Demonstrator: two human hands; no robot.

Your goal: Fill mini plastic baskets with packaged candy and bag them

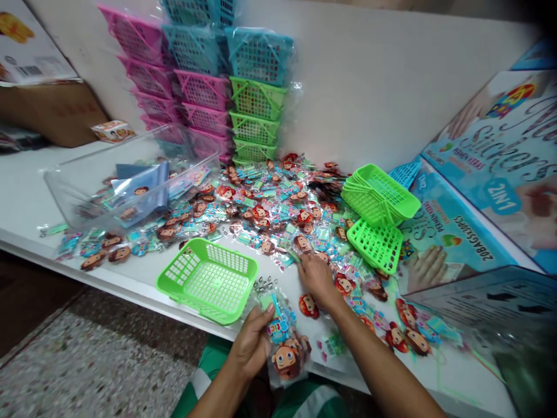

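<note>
My left hand (252,342) is closed on several clear plastic packets (282,331), the thumb pressed over their top. They hold blue-and-green sticks and a cartoon head, and hang just past the table's front edge. My right hand (315,278) is stretched over the spread of packets (261,215), fingers curled down, with a small packet (293,255) at the fingertips. To the left of both hands, a light green plastic basket (209,281) stands at the table's edge with only its slatted floor showing. Small dark rings (265,283) lie beside it.
Stacks of wrapped baskets, pink (204,90), blue (261,55) and green (256,101), rise against the wall. A clear tub (78,191) with packets stands at left. Nested green baskets (378,197) lean by printed boxes (470,226) on the right.
</note>
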